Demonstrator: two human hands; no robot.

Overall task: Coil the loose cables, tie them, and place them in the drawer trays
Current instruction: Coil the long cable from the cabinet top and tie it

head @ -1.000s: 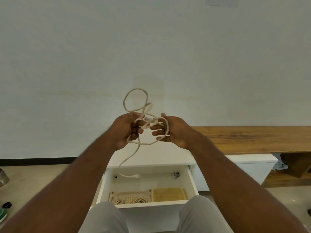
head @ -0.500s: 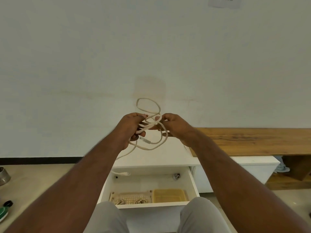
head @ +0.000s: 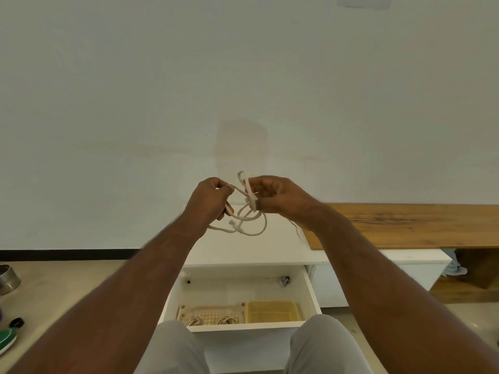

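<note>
The cable [head: 249, 221] is a thin, cream-white cord, soft enough to droop in rounded loops, and it hangs in the air between the two raised hands, above the open drawer [head: 240, 295]. The left hand [head: 209, 202] has its fingers curled round one strand, pinching it near the thumb; the right hand [head: 278, 197] pinches the crossing of the loops, fingers bent tight on it. A small narrow loop sticks up just above the right fingers, and a wider oval sags below both hands, with a short plug end dangling.

Half a second ago the upper loop was large and round; now it is drawn down to a slim sliver, and the tail that trailed toward the drawer is gathered up near the left wrist.

In the white drawer sit two plastic trays side by side: a pale perforated one [head: 212, 314] holding coiled cables, and a yellow one [head: 272, 310]. Behind runs a plain off-white wall with a dark skirting, and a wood-grain bench top [head: 405, 225] stretches off to the right. A metal tin [head: 8, 278] stands on the beige floor at the left.
</note>
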